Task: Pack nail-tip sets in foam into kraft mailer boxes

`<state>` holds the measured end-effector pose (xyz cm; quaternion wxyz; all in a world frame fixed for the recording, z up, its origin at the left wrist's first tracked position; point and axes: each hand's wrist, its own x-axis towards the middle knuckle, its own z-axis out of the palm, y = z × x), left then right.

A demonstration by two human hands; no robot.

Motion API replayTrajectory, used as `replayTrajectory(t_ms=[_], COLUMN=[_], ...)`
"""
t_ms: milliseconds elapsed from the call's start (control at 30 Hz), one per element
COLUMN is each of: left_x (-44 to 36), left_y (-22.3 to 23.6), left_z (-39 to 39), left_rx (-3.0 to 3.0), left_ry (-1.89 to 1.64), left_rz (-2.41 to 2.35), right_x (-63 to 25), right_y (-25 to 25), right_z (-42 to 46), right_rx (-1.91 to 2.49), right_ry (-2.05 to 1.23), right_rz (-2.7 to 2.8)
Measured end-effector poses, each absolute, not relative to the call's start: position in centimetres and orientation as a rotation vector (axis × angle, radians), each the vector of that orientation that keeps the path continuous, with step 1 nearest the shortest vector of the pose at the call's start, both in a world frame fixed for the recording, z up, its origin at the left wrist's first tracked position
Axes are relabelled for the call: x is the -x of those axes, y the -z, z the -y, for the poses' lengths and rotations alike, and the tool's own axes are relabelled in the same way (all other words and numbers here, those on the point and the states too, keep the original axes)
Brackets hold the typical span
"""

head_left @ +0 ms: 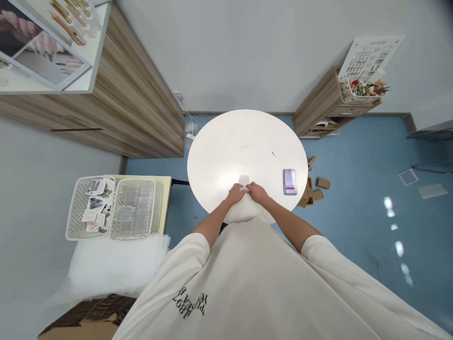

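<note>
Near the front edge of the round white table (219, 141), my left hand (235, 193) and my right hand (257, 192) come close together. Between their fingertips is a small, whitish piece (245, 189), pinched from both sides. It is too small and pale against the tabletop for its kind to be told. A grey patch, perhaps its shadow, shows just beyond it. To the right on the table lies a blurred-out purple rectangular item (289, 182), apart from my right hand. A thin dark mark or sliver (273, 154) is on the tabletop farther back.
At left, a white basket (79, 208) holds printed cards, and another basket (153, 208) holds clear plastic cases. White translucent sheets (113, 264) lie below them. Cardboard pieces (322, 183) are on the floor at right. A tall wooden cabinet (141, 94) stands at back left.
</note>
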<state>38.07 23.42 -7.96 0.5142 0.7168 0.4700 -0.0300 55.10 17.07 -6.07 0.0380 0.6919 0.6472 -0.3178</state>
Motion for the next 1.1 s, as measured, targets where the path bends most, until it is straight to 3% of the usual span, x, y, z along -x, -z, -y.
replayTrajectory(t_ms=[233, 633, 900, 1100], left_x=[-37.9, -36.4, -35.6, -31.2], left_y=[8.0, 8.5, 7.9, 7.9], left_z=[-21.2, -20.7, -21.5, -23.5], left_rx=[-1.837, -2.497, -2.456, -2.432], left_ry=[-0.223, 0.252, 0.299, 0.315], left_rz=[-1.3, -0.852, -0.831, -0.953], right_x=[-55.7, -55.0, -53.6, -48.9], right_y=[7.1, 8.8, 8.6, 9.1], right_z=[-21.4, -21.0, -18.1, -20.3], right_rx=[-2.179, -2.576, -2.841, -2.79], right_ry=[1.046, 1.073, 1.399, 1.582], right_rz=[-1.84, -1.585, -1.465, -1.541])
